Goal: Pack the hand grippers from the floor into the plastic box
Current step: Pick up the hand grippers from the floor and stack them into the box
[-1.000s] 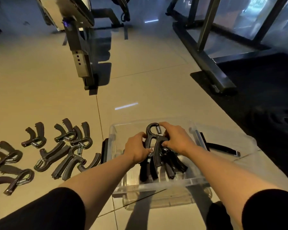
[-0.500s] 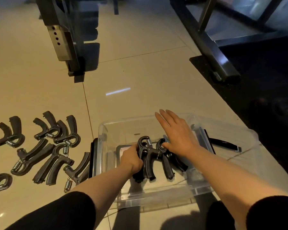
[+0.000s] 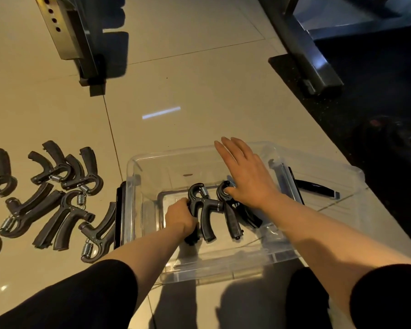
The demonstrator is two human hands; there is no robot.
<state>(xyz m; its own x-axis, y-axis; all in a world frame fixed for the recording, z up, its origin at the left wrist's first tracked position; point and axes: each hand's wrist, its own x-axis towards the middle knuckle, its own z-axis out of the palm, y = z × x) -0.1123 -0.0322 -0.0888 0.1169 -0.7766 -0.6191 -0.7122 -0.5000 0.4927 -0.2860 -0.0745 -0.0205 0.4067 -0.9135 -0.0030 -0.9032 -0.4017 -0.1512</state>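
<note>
Inside the clear plastic box (image 3: 138,186) on the tiled floor (image 3: 199,91), the left hand (image 3: 179,218) grips the handle of a black spring-loaded hand gripper (image 3: 203,210), apparently to seat it upright beside those already packed. The right hand (image 3: 249,179), fingers straight, rests on the neighbouring black gripper (image 3: 230,214), seemingly steadying it. More black hand grippers (image 3: 64,200) lie on the floor left of the box, unpacked.

No readable text, labels, brands or numbers on any surface in view.
</note>
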